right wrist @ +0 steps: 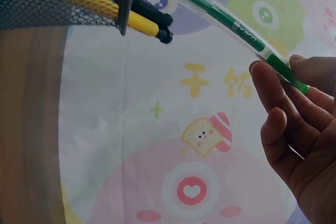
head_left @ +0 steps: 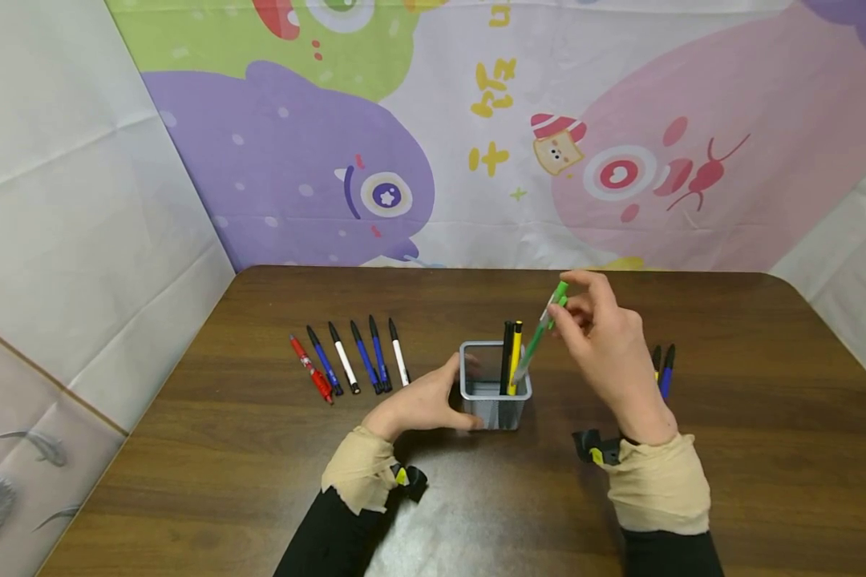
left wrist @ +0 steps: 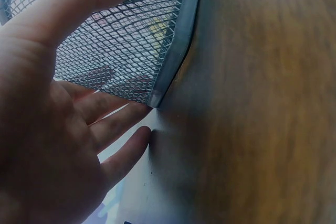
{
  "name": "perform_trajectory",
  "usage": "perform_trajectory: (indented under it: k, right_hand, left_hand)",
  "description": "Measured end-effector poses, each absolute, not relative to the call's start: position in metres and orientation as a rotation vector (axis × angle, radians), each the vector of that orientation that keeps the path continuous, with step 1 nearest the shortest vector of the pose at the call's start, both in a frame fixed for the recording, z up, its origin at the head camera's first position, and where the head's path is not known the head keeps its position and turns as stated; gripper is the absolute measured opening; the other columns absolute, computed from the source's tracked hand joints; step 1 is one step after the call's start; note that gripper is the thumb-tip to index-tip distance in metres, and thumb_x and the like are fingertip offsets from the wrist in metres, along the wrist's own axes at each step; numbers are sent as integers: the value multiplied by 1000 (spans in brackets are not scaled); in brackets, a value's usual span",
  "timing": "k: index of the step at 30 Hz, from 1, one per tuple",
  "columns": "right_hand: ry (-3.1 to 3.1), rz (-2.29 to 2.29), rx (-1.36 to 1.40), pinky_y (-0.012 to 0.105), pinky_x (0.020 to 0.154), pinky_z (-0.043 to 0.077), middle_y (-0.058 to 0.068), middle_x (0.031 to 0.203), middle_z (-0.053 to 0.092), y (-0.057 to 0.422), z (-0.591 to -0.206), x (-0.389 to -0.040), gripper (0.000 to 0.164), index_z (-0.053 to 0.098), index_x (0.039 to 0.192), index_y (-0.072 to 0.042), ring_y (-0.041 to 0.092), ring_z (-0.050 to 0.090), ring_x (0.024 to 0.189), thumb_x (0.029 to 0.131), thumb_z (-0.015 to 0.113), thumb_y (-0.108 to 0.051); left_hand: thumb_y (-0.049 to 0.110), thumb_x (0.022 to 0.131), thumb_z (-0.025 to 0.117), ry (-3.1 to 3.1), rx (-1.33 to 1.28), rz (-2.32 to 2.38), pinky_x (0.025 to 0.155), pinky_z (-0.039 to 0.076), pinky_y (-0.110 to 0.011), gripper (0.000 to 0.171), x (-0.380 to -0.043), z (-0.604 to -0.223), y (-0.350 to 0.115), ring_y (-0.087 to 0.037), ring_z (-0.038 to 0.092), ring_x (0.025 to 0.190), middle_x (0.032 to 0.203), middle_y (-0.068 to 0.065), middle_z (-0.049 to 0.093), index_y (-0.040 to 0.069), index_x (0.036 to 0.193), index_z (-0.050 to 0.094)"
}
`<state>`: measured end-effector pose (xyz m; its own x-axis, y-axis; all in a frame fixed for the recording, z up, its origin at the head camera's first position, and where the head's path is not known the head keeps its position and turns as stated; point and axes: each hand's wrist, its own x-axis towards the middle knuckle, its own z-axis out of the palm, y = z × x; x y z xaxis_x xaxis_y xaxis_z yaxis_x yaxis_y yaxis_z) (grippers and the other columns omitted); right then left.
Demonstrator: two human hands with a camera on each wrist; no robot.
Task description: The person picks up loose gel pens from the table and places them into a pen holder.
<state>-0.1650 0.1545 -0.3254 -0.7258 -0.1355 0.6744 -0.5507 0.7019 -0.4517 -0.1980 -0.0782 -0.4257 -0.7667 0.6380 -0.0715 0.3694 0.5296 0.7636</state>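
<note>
A silver mesh pen holder (head_left: pixel 492 393) stands on the table in front of the person, with a black pen (head_left: pixel 507 357) and a yellow pen (head_left: pixel 515 357) upright inside. The left hand (head_left: pixel 427 401) holds the holder from its left side, thumb across the near mesh wall (left wrist: pixel 118 45) and fingers along the far one. Between thumb and fingertips, the right hand (head_left: pixel 606 344) pinches a green pen (head_left: pixel 541 332) near its clip end. That pen slants down to the left, its lower end overlapping the holder's right rim in the head view.
Left of the holder lies a row of pens: a red pen (head_left: pixel 310 369), several blue pens (head_left: pixel 325 361) and white pens (head_left: pixel 344 358). Beyond the right wrist lie a blue pen (head_left: pixel 667 373) and another dark-tipped pen (head_left: pixel 657 361). A patterned cloth (head_left: pixel 476 200) hangs behind the table.
</note>
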Motion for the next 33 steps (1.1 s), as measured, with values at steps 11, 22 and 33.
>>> perform_trajectory:
  k: [11,22,33]
  right_hand:
    - [-2321,798,591,27,53,47,3,74,66,140,-331,-166,36,50,112,-3,9,59,58,82,67,-12]
    - [-2336,774,634,27,54,48,4,75,66,133,-335,-167,39,51,111,-4,11,60,60,80,70,-17]
    - [-2396,744,650,29,54,48,2,73,66,124,-341,-170,38,52,111,-6,12,61,60,80,69,-20]
  left_hand:
    - [29,71,75,2411,828,1113,94,38,-33,77,-198,-427,-79,-12,49,113,127,1,49,18,133,30]
    - [29,72,75,2379,831,1135,95,37,-34,76,-199,-427,-79,-13,47,115,129,-1,47,17,132,29]
    - [30,72,74,2385,834,1127,90,39,-32,79,-198,-425,-79,-12,51,107,125,0,49,16,134,28]
